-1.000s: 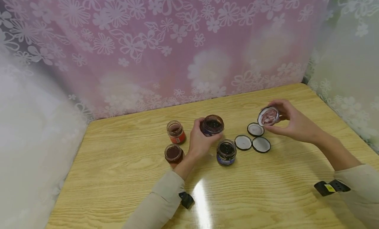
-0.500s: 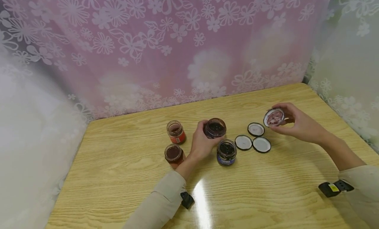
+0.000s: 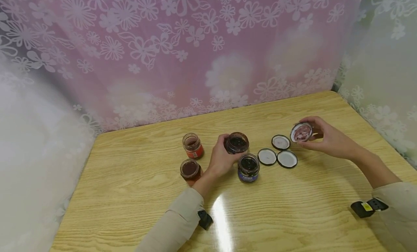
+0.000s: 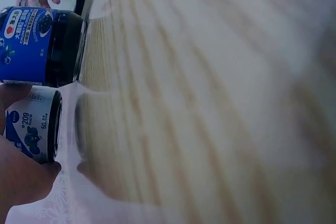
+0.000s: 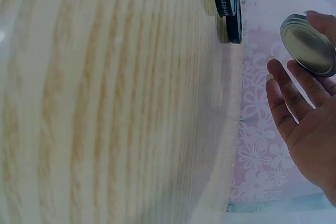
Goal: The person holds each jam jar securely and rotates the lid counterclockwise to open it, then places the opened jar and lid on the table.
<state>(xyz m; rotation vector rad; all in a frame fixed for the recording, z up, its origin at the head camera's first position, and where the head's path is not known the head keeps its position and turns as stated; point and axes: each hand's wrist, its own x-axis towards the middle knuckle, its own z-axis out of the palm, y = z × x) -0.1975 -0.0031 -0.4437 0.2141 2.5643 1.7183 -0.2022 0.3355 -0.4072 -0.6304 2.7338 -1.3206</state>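
Observation:
My left hand [image 3: 219, 159] grips an open glass jar of dark jam [image 3: 236, 143] from its left side. In the left wrist view the jar's label [image 4: 31, 127] is white and blue with berries. Just in front of it stands another open jar of dark jam [image 3: 248, 172], whose blue label [image 4: 26, 45] shows in the left wrist view. Off to the right, my right hand [image 3: 327, 138] pinches a jam-smeared lid [image 3: 301, 132] by its edge, tilted with the inside toward the head camera. The right wrist view shows the lid's metallic side [image 5: 308, 48].
Beside the dark jars lie three upturned lids with white insides, a far one [image 3: 281, 142], a left one [image 3: 267, 156] and a right one [image 3: 287, 159]. At left stand two open jars, one with a red label [image 3: 193, 148], one reddish brown [image 3: 190, 170]. A floral curtain [image 3: 182, 56] hangs behind the table.
My left hand has brought the gripped jar slightly right and nearer, close behind the front jar. The right hand has shifted the lid right, away from the lids on the table, then slightly lower.

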